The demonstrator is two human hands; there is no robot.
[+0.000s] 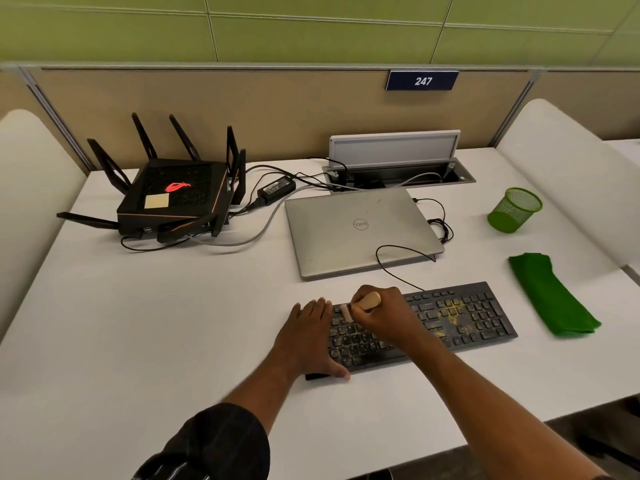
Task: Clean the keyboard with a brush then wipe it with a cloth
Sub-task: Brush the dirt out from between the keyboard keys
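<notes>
A black keyboard [460,317] lies on the white desk, with yellow dust across its right half. My right hand [386,315] grips a wooden-handled brush [367,301], whose pale bristles touch the keys near the keyboard's upper left. My left hand [311,337] lies flat with straight fingers on the keyboard's left end, its thumb at the front edge. A folded green cloth [550,296] rests on the desk to the right of the keyboard, untouched.
A closed silver laptop [356,230] sits just behind the keyboard, the keyboard's cable looping over it. A black router [176,199] with antennas and a power brick [277,187] stand at the back left. A green mesh cup [514,209] stands at the right, a cable hatch [398,168] behind.
</notes>
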